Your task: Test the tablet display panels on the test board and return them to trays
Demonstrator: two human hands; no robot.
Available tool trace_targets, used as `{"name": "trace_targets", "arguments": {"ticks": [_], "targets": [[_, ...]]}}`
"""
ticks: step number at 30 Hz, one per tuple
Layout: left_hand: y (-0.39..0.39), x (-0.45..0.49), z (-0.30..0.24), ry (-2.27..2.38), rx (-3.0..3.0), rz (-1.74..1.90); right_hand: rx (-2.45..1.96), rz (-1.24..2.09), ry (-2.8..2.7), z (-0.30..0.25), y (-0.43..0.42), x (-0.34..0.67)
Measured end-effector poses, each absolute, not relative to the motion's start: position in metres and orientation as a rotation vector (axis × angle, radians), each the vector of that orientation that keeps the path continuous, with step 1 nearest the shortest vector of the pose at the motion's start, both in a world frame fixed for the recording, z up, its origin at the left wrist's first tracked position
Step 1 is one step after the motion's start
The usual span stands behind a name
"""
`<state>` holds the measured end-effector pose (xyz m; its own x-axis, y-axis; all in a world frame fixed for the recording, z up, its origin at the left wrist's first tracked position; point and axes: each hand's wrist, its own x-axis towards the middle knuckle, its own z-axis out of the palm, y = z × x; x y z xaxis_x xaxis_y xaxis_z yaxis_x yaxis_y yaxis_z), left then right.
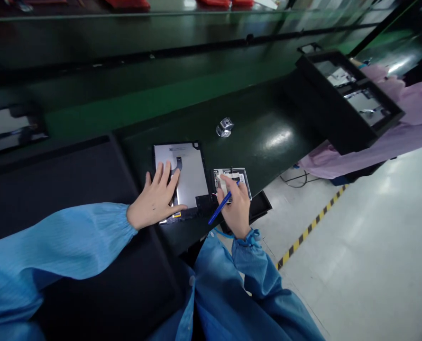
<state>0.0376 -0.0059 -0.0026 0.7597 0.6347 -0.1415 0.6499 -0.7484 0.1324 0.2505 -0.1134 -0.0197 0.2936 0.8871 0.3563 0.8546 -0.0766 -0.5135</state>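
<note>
My left hand [156, 196] lies flat with its fingers spread on a black-framed tablet back with a silver panel [193, 175], pressing it to the bench. My right hand [235, 208] grips a blue pen-like tool [220, 209]. Its fingertips rest on a small black-edged rectangular panel with a white sheet [232, 177], beside the tablet. The hand hides much of that panel, and the tool's tip is hidden too.
A small shiny metal part [224, 127] stands on the dark green bench [268, 139]. A black tray [349, 99] holding silver panels sits at the bench's right end, beside a co-worker's pink sleeve [385, 142]. A black mat [54, 189] lies left. Yellow-black tape [310, 225] marks the floor.
</note>
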Motion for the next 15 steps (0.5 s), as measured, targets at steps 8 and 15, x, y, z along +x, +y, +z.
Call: {"name": "trace_targets", "arguments": {"ticks": [8, 15], "targets": [[0.024, 0.039, -0.007, 0.851, 2.734, -0.152, -2.002, 0.148, -1.693, -0.036, -0.113, 0.284], [0.039, 0.037, -0.004, 0.820, 2.747, -0.160, -2.078, 0.115, -1.590, -0.037, -0.110, 0.297]]}}
